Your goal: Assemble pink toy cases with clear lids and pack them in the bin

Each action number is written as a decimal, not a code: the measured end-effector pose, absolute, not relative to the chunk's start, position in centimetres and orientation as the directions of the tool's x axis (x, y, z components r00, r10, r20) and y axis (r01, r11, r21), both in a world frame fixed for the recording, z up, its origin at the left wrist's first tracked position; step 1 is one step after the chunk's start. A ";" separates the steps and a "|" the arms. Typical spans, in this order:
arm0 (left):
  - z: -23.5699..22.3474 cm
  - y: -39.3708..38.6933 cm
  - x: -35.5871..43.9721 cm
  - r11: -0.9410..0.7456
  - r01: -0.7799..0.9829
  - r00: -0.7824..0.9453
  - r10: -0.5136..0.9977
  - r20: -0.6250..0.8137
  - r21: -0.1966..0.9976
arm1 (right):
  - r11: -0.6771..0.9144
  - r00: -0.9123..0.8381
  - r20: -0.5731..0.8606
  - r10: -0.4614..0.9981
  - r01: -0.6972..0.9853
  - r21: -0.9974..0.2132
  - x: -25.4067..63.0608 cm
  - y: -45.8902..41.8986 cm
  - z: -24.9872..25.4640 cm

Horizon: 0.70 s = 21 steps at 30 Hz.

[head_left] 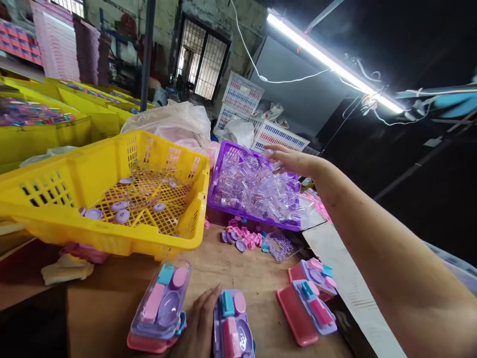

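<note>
My right hand (286, 160) reaches over the purple basket (253, 219), fingers stretched and apart at the heaped clear plastic covers (249, 184). At the bottom edge, my left hand (200, 320) has its fingers together along the left side of a purple toy tray (222, 317); its thumb is hidden. This tray carries pink and blue pieces and an oval purple dish. Left of that hand stands a covered toy case (158, 308) with a coral base. Two more coral cases with purple trays, a front one (301, 318) and one behind it (298, 271), sit at the right.
A large yellow crate (149, 238) at the left holds several purple dishes. Small pink and purple parts (244, 236) and a bag of purple pieces (280, 246) lie before the purple basket. White cardboard (350, 268) runs beneath my right arm.
</note>
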State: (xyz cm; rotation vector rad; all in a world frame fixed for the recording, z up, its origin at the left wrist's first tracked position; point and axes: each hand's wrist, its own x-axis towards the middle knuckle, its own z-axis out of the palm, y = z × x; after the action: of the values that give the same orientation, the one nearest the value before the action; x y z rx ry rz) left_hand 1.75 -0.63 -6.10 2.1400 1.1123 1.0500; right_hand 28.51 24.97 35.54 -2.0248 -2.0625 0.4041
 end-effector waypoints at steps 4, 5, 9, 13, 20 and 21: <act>-5.3 -0.7 0.9 -0.570 0.314 0.409 0.803 0.433 0.760 | 0.170 -0.265 -0.126 0.956 0.850 -0.498 27.4 16.7 31.9; -5.0 -0.8 0.7 -0.569 0.292 0.416 0.799 0.434 0.768 | 0.222 -0.361 -0.168 0.917 0.814 -0.537 26.8 14.7 30.6; -2.6 -0.9 0.4 -0.489 0.255 0.419 0.833 0.360 0.834 | 0.430 -0.621 -0.285 0.730 0.742 -0.515 23.7 7.1 25.2; -0.6 -0.7 0.4 -0.508 0.182 0.443 0.807 0.391 0.842 | 0.608 -0.718 -0.290 0.633 0.693 -0.388 21.3 2.2 21.6; -0.8 -1.0 0.8 -0.547 0.253 0.435 0.801 0.411 0.798 | 0.651 -0.730 -0.067 0.680 0.644 -0.403 19.4 -0.9 18.8; -0.9 -1.0 0.8 -0.560 0.251 0.432 0.795 0.426 0.790 | 0.640 -0.709 -0.018 0.705 0.647 -0.415 19.2 -1.1 18.2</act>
State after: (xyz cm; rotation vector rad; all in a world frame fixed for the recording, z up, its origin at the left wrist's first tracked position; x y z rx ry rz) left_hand 0.85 -0.96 -0.92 2.0417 0.8780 1.0849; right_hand 19.16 -1.14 18.25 -1.1244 -2.7105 0.6001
